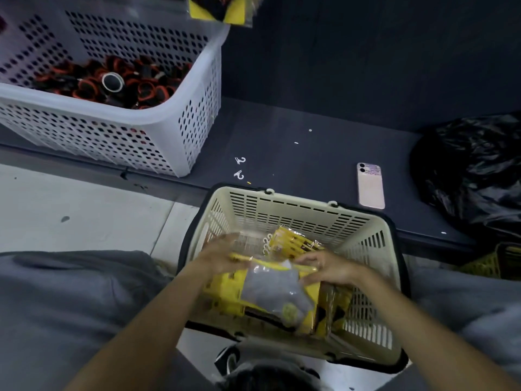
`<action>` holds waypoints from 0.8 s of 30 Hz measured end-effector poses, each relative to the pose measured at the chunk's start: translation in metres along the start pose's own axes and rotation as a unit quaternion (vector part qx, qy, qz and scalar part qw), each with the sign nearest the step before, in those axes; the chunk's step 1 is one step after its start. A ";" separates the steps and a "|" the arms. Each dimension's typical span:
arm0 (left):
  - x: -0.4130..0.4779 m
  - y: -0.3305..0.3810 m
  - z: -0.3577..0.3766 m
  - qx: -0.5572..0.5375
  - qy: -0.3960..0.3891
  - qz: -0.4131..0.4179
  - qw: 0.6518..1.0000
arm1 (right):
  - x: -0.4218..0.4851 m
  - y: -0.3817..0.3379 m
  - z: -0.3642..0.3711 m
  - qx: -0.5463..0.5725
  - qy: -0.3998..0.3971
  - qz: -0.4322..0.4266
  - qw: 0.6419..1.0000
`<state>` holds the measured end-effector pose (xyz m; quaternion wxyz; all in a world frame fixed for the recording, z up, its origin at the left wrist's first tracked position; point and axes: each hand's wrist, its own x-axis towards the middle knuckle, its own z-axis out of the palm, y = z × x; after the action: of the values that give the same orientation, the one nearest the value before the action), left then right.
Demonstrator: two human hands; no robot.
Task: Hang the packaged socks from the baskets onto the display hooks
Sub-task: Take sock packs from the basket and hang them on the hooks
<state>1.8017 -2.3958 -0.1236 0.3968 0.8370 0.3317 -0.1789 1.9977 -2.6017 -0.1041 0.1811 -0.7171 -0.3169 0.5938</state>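
A cream shopping basket (307, 210) stands on the floor between my knees and holds several yellow packs of socks. My left hand (222, 256) and my right hand (327, 266) are both inside it, holding the top of one clear pack with grey socks (275, 292). The hands are blurred, so the exact finger hold is unclear. More yellow packs (290, 241) lie behind my hands. A hung yellow and black pack (222, 8) shows at the top edge.
A large white perforated basket (158, 128) with black and red socks stands at the upper left on a dark platform. A pink phone (370, 186), two white plastic hooks (239, 167) and a black plastic bag (473, 170) lie on that platform. A yellow basket (496, 262) peeks in at right.
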 end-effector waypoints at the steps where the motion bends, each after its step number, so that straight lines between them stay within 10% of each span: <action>1: -0.005 -0.004 0.008 0.014 -0.069 0.006 0.997 | 0.004 0.005 0.010 -0.029 0.017 0.012 0.999; 19: -0.010 -0.018 0.048 0.149 -0.004 0.020 0.989 | 0.013 0.008 0.042 -0.163 0.054 -0.003 0.985; 24: -0.006 0.007 0.027 0.148 0.152 0.026 0.977 | -0.003 0.003 0.018 -0.046 0.104 -0.019 0.993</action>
<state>1.8008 -2.4228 -0.1335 0.2183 0.9122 0.3359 -0.0859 1.9808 -2.6078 -0.1083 0.1917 -0.7762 -0.3368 0.4973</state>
